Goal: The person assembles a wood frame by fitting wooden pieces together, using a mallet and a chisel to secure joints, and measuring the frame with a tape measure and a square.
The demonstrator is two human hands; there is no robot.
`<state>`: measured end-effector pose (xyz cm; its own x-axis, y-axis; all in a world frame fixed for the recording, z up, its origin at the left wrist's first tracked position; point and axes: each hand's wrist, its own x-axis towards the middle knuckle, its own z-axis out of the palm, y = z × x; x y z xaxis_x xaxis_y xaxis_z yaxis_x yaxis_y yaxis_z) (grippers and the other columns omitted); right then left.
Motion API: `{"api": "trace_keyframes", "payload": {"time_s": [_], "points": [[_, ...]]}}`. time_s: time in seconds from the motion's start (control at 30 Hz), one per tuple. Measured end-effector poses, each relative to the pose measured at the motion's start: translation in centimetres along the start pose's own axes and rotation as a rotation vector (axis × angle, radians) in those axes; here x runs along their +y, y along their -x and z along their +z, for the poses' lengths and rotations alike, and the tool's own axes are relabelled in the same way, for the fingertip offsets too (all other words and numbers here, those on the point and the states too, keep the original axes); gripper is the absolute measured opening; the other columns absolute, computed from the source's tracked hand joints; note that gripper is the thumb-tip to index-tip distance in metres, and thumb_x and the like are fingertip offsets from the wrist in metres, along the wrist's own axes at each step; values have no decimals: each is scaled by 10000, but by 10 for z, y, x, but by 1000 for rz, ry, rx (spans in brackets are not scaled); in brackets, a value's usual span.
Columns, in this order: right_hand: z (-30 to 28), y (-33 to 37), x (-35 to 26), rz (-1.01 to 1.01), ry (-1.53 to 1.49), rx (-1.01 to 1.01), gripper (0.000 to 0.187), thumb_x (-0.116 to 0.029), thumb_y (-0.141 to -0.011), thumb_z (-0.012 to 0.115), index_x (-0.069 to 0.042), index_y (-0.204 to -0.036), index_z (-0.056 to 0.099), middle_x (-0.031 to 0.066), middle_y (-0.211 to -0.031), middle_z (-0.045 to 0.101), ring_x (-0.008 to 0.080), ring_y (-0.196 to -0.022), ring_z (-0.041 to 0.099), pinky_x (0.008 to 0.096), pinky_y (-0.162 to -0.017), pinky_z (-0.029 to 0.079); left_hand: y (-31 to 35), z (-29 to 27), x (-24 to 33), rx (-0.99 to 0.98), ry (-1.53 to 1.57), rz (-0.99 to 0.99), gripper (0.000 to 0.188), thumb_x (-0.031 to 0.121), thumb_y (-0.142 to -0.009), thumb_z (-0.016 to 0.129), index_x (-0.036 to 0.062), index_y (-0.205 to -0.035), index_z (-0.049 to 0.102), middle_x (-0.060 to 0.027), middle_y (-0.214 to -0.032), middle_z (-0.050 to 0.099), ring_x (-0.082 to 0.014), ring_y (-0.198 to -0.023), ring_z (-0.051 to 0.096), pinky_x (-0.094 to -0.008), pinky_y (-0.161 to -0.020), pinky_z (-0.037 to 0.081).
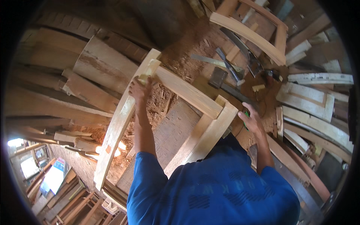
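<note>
head view: a pale wooden frame [187, 90] lies between the two grips, its long rails slanting from upper right to lower left. the left grip [140, 90] is the nearer, touching the left rail [120, 119] toward its far end, thumb and fingers straddling the wood, clasped on it. the right grip [254, 120] is apart from the frame, just right of its corner, curled near a small green thing [246, 115]; whether closed on it, i cannot tell. beyond the right grip lies a dark, long tool [227, 64].

Lettering [227, 187] on a blue shirt [225, 213].
Faint capitals, only partly legible, run across the cloth, near dark hatched blocks [199, 201].
</note>
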<state>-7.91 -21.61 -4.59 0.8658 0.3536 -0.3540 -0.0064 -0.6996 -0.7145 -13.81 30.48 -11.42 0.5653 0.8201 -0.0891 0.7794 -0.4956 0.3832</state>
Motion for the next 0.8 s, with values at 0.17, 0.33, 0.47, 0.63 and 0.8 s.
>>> {"api": "trace_keyframes", "payload": {"time_s": [0.17, 0.33, 0.47, 0.63, 0.8], "points": [[1, 1, -30, -58, 140, -4, 663, -281, -903, 746, 43, -1437, 524, 285, -1361, 619, 418, -1254, 599, 453, -1079, 456, 38, -26, -3, 177, 55, 326, 770, 597, -961, 625, 23, -1457, 488, -278, -1475, 496, -422, -1383, 456, -574, -1137, 350], [12, 7, -86, -236, 345, 85, 609, -247, -906, 737, 54, -1399, 545, 291, -1299, 639, 429, -1230, 606, 477, -1058, 470, 169, -145, 61, -868, 1291, 886, 817, 663, -943, 646, -9, -1402, 571, -197, -1372, 620, -322, -1246, 614, -466, -1073, 487], [41, -7, -114, -340, 393, -37, 596, -290, -900, 745, 27, -1376, 576, 283, -1244, 667, 430, -1182, 635, 495, -1018, 495, 266, -256, 140, -1238, 1555, 1522, 800, 732, -926, 581, 16, -1281, 557, -180, -1223, 582, -333, -1110, 606, -455, -970, 465], [71, -7, -161, -390, 477, -176, 582, -360, -899, 749, -8, -1344, 619, 255, -1198, 694, 425, -1138, 659, 508, -974, 512, 300, -322, 127, -996, 1380, 1608, 582, 642, -972, 548, 60, -963, 555, -118, -884, 552, -309, -797, 585, -434, -713, 448], [115, -14, -158, -548, 522, -315, 617, -397, -896, 753, -14, -1360, 615, 249, -1198, 689, 418, -1145, 654, 501, -980, 508, 310, -345, 65, -728, 1345, 1471, 563, 570, -1009, 521, 96, -708, 554, -68, -612, 529, -290, -548, 569, -418, -508, 435]]}}
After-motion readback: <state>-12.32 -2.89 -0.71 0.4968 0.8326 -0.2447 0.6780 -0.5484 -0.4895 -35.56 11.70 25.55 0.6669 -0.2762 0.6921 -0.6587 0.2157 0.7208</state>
